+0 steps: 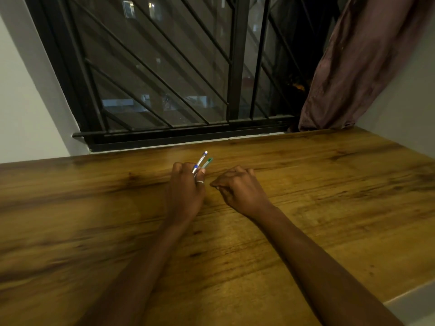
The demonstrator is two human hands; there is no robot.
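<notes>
My left hand (186,191) grips two pens over the wooden table (94,231). One is a clear pen with blue ends (200,161), the other a pen with a green cap (207,163); both stick out past my fingers toward the window. A ring sits on one finger of that hand. My right hand (240,191) lies on the table just to the right, fingers curled under, and nothing shows in it. The two hands are a short gap apart.
A barred window with a black frame (164,135) runs along the table's far edge. A brownish curtain (353,67) hangs at the far right, its hem on the tabletop. White walls stand at left and right. The table's near right corner (400,300) shows.
</notes>
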